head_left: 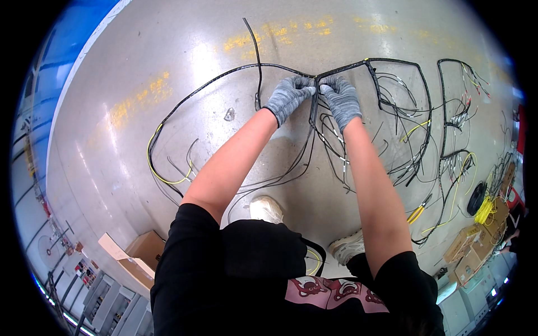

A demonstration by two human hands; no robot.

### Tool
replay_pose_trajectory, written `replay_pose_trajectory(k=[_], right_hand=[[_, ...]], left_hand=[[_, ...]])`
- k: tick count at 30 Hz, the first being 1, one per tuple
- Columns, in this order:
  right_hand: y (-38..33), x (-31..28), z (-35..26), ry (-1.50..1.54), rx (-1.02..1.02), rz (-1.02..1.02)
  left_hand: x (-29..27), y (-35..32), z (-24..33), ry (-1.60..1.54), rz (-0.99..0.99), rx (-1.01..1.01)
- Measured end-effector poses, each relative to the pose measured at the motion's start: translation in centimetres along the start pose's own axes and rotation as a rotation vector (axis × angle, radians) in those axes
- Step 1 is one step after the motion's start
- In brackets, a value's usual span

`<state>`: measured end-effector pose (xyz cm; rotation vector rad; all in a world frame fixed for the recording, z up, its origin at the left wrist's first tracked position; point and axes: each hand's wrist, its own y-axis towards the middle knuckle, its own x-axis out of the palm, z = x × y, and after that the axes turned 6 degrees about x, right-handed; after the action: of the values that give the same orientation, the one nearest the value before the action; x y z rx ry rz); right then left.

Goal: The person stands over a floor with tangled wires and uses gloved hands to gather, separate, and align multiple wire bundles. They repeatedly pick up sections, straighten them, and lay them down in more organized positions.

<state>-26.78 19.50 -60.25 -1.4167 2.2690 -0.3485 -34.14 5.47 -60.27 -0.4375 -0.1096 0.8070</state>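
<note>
Both my hands, in grey knitted gloves, meet at a junction of a black wire harness (pixel 342 69) lying on the floor. My left hand (pixel 290 99) is closed, its fingertips pinching the branch just below the junction. Close beside it, my right hand (pixel 341 101) grips the same branch from the other side. The fingertips partly hide the spot they hold. From there, one wrapped arm curves left to a yellow-green wire (pixel 149 154), another runs right, and loose black wires hang toward my feet. A separate black cable piece (pixel 258 53) crosses the left arm of the harness.
Pliers with yellow handles (pixel 416 214) lie on the floor at right. Beyond them spreads another black harness (pixel 443 106) with many thin wire ends. Coils of yellow wire (pixel 486 210) and black cable (pixel 477 198) sit near cardboard boxes (pixel 465 246). An open carton (pixel 144 252) stands at lower left.
</note>
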Motion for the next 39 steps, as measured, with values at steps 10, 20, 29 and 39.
replay_pose_trajectory(k=[10,20,29,39], right_hand=[[-0.6,1.0,-0.2,0.175,0.029,0.14],[-0.5,0.5,-0.5,0.303,0.179,-0.004],[0.6,0.6,0.1,0.104,0.062,-0.046],[-0.3,1.3,-0.7,-0.006,-0.058,0.05]], left_hand=[[0.0,0.5,0.1,0.168,0.02,-0.027],[0.0,0.0,0.2,0.327,0.069,-0.01],[-0.5,-1.0,2.8,0.732,0.087,0.144],[0.0,-0.6,2.4,0.647,0.136,0.106]])
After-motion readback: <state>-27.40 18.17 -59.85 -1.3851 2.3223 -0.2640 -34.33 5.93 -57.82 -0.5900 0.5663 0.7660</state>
